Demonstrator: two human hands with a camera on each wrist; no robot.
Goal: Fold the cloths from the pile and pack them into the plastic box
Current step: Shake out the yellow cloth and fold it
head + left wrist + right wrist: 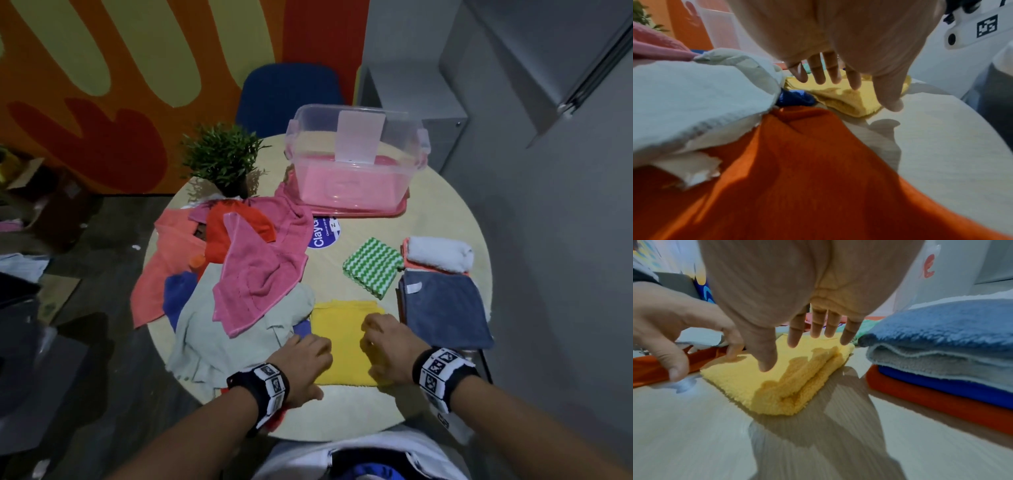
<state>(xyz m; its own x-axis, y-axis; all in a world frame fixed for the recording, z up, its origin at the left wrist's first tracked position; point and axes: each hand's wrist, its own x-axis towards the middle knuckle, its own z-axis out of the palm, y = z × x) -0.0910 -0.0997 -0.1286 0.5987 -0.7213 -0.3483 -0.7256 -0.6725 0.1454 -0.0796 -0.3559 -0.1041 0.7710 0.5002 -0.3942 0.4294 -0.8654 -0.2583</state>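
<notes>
Your left hand (305,356) and right hand (387,346) hover with loose, straight fingers, holding nothing, over the folded yellow cloth (342,342) on the counter (428,219) before you. It looks folded, so next lift it onto the folded stack (445,305) or into the plastic box (356,164).

Office break room or lounge: round bench (428,212), blue chair (291,92) behind it, painted mural wall (120,68) beyond.

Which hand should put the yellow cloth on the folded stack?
Probably the right hand. It is over the yellow cloth's right side, next to the folded stack. The left hand is by the pile.
</notes>
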